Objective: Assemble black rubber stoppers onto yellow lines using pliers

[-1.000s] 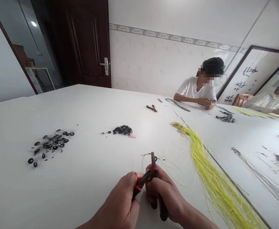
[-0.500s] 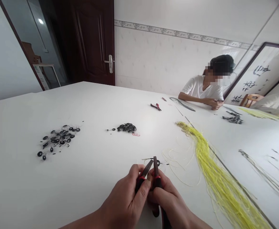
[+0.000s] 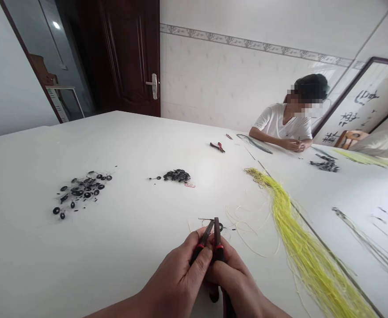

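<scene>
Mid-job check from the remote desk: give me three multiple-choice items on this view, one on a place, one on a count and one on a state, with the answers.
1. Where does the yellow fibre bundle lie relative to the left hand and right hand?
A) Left of both hands
B) Right of both hands
C) Under both hands

2. How many red-and-black pliers do the hands hold?
A) One
B) Two
C) Three

3. What state is the far pair of pliers in?
A) Lying on the white table with no hand on it
B) Gripped in a hand
C) Hanging from the door handle

Answers:
1. B: the bundle runs down the table on the hands' right.
2. B: each hand grips one pair.
3. A: it lies by itself, with no hand touching it.
</scene>
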Tool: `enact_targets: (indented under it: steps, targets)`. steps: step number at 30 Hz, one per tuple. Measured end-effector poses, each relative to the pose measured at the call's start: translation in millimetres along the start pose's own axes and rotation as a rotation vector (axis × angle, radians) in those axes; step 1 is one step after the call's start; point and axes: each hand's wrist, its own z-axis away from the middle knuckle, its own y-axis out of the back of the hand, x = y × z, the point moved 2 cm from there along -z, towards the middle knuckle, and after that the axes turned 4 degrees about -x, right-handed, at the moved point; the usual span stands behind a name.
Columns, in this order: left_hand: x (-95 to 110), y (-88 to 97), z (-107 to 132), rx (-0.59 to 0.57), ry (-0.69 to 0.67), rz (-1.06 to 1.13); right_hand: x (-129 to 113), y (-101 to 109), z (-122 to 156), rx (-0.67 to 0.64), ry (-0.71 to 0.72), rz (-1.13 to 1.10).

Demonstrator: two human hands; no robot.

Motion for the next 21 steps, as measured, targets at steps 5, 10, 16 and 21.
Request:
enact_targets:
  steps: [5,10,16,21]
  targets:
    - [-1.3,0.9,-0.4,-0.019,-0.005,0.057,-0.6,-0.4,-2.0,0.008,-0.011,0.002]
    - [-2.3,3.0,-1.4,-0.003,0.005,0.087,-2.3,-2.3,-4.7,0.016,-0.015,-0.001]
    - [-4.9,1.0,-3.8,-0.042,0.007,0.169,1.9,-1.0,-5.0,0.032,-0.028,-0.008]
    - [-5.0,1.5,-4.2,-0.080,0.027,0.256,3.9,0.6,-5.6,0.024,-0.027,-0.028]
